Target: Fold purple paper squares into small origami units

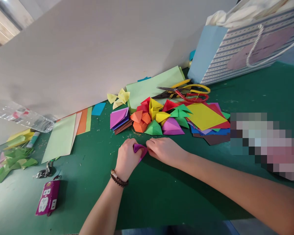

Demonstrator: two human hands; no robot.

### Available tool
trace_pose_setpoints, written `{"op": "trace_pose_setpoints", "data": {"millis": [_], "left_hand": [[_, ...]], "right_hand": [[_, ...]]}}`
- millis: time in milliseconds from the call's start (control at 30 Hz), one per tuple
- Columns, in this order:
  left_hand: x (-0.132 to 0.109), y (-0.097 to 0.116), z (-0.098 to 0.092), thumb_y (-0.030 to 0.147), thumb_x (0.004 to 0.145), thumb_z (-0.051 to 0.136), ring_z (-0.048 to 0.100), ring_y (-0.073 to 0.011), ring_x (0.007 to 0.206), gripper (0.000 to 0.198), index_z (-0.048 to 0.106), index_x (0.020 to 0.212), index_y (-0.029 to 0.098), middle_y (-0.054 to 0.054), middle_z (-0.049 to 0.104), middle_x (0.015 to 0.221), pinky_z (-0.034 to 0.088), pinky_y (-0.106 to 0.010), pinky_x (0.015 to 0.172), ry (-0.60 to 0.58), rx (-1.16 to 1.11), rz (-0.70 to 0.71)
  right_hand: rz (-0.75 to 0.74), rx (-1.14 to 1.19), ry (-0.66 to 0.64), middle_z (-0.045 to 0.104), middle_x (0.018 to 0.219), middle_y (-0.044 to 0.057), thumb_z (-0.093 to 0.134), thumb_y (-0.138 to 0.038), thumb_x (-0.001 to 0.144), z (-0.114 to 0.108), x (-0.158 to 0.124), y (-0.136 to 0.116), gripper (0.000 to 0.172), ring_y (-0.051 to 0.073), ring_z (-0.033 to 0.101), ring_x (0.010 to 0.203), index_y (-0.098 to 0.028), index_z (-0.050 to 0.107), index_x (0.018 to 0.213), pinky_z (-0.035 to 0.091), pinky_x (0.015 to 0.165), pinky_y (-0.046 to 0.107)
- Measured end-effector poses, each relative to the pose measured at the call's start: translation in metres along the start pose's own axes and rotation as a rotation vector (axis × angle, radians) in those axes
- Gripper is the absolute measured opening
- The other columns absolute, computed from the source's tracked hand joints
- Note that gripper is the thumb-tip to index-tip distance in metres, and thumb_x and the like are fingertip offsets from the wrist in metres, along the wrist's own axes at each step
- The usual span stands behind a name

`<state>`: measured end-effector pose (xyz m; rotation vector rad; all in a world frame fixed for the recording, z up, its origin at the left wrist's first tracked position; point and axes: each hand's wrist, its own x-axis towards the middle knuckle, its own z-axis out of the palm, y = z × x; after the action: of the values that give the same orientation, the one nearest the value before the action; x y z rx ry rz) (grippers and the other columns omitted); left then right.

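Note:
Between my two hands, just above the green table [88, 199], is a small folded piece of purple paper [143, 152]. My left hand [127, 154] is closed round its left side; a dark bead bracelet circles that wrist. The fingers of my right hand [161, 148] pinch the paper's right corner. Right behind the hands lie folded paper pieces: orange ones [140, 120], green ones [154, 128], yellow ones [155, 109] and a purple one [171, 126]. A stack of purple, blue and brown paper [119, 119] lies at their left.
Scissors with red and yellow handles [186, 91] rest on pale green paper [149, 85]. Coloured sheets [205, 116] lie at right, near a striped paper bag [235, 52]. At left are a plastic bottle [22, 116], green scraps [14, 160], keys [46, 171] and a purple packet [48, 197].

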<state>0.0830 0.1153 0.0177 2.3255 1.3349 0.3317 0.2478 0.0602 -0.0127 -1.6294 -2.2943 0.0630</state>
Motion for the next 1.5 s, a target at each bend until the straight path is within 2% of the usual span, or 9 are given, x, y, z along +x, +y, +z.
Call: {"op": "trace_pose_setpoints", "data": {"millis": [300, 567, 800, 900, 1033, 1167, 1233, 1333, 1500], "left_hand": [[-0.001, -0.001, 0.000, 0.016, 0.074, 0.061, 0.046, -0.0117, 0.063, 0.014, 0.048, 0.068, 0.020, 0.003, 0.053, 0.072, 0.030, -0.022, 0.058, -0.001, -0.003, -0.011], [0.000, 0.002, -0.001, 0.014, 0.074, 0.057, 0.046, -0.0120, 0.064, 0.012, 0.047, 0.067, 0.019, 0.002, 0.052, 0.073, 0.030, -0.023, 0.059, -0.014, 0.001, -0.018], [-0.001, 0.005, -0.004, 0.013, 0.074, 0.054, 0.043, -0.0116, 0.061, 0.014, 0.046, 0.064, 0.019, 0.003, 0.048, 0.069, 0.030, -0.023, 0.057, -0.008, 0.007, -0.002], [0.000, 0.005, -0.005, 0.013, 0.074, 0.056, 0.047, -0.0115, 0.063, 0.011, 0.051, 0.067, 0.019, 0.003, 0.052, 0.071, 0.033, -0.022, 0.058, -0.008, -0.023, 0.006], [0.003, 0.003, -0.003, 0.021, 0.078, 0.061, 0.052, -0.0115, 0.066, 0.004, 0.058, 0.076, 0.019, 0.003, 0.058, 0.073, 0.037, -0.021, 0.060, 0.015, -0.207, -0.043], [0.007, 0.002, 0.003, 0.030, 0.084, 0.059, 0.056, -0.0116, 0.070, 0.012, 0.058, 0.082, 0.018, 0.001, 0.060, 0.076, 0.043, -0.021, 0.063, 0.142, -0.451, -0.094], [0.007, 0.002, 0.007, 0.032, 0.085, 0.058, 0.058, -0.0117, 0.072, 0.014, 0.058, 0.084, 0.017, 0.000, 0.061, 0.079, 0.045, -0.021, 0.065, 0.174, -0.561, -0.092], [0.004, 0.005, 0.012, 0.029, 0.084, 0.061, 0.061, -0.0124, 0.077, 0.014, 0.058, 0.089, 0.017, -0.002, 0.063, 0.084, 0.049, -0.022, 0.070, 0.141, -0.674, -0.039], [-0.002, 0.015, 0.011, 0.026, 0.086, 0.059, 0.064, -0.0159, 0.094, 0.016, 0.063, 0.100, 0.018, -0.006, 0.067, 0.099, 0.053, -0.026, 0.081, 0.090, -0.624, 0.075]], "right_hand": [[-0.102, -0.060, 0.143, 0.061, 0.067, 0.003, 0.050, -0.013, 0.088, 0.007, -0.006, -0.001, 0.016, 0.015, 0.057, 0.058, -0.016, 0.058, 0.074, 0.028, 0.053, 0.029], [-0.041, 0.085, 0.018, 0.065, 0.073, 0.004, 0.053, -0.013, 0.086, 0.006, -0.005, -0.010, 0.010, 0.015, 0.060, 0.063, -0.015, 0.060, 0.080, 0.032, 0.055, 0.027], [-0.036, 0.289, -0.001, 0.069, 0.077, 0.004, 0.055, -0.015, 0.085, 0.004, -0.004, -0.017, 0.008, 0.015, 0.063, 0.066, -0.017, 0.062, 0.082, 0.037, 0.057, 0.026], [0.067, 0.549, 0.142, 0.068, 0.076, 0.001, 0.057, -0.021, 0.086, -0.004, -0.003, -0.011, 0.009, 0.013, 0.062, 0.066, -0.019, 0.062, 0.080, 0.041, 0.059, 0.024], [0.377, 0.850, 0.365, 0.066, 0.076, 0.003, 0.054, -0.036, 0.090, -0.017, -0.002, 0.008, 0.018, 0.013, 0.060, 0.063, -0.019, 0.060, 0.090, 0.045, 0.055, 0.023], [0.481, 0.981, 0.270, 0.068, 0.086, 0.005, 0.056, -0.043, 0.087, -0.018, -0.001, 0.014, 0.031, 0.014, 0.061, 0.064, -0.018, 0.061, 0.104, 0.047, 0.055, 0.025], [0.443, 0.986, 0.200, 0.068, 0.083, 0.003, 0.058, -0.042, 0.085, -0.017, 0.000, 0.009, 0.028, 0.013, 0.059, 0.061, -0.018, 0.063, 0.100, 0.045, 0.053, 0.024], [0.380, 0.949, 0.227, 0.066, 0.073, 0.001, 0.056, -0.037, 0.087, -0.017, 0.001, 0.003, 0.020, 0.012, 0.056, 0.057, -0.018, 0.063, 0.085, 0.040, 0.050, 0.023], [0.340, 0.865, 0.249, 0.062, 0.061, -0.001, 0.053, -0.030, 0.088, -0.018, -0.001, 0.004, 0.021, 0.011, 0.052, 0.052, -0.018, 0.058, 0.071, 0.036, 0.047, 0.022]]}}
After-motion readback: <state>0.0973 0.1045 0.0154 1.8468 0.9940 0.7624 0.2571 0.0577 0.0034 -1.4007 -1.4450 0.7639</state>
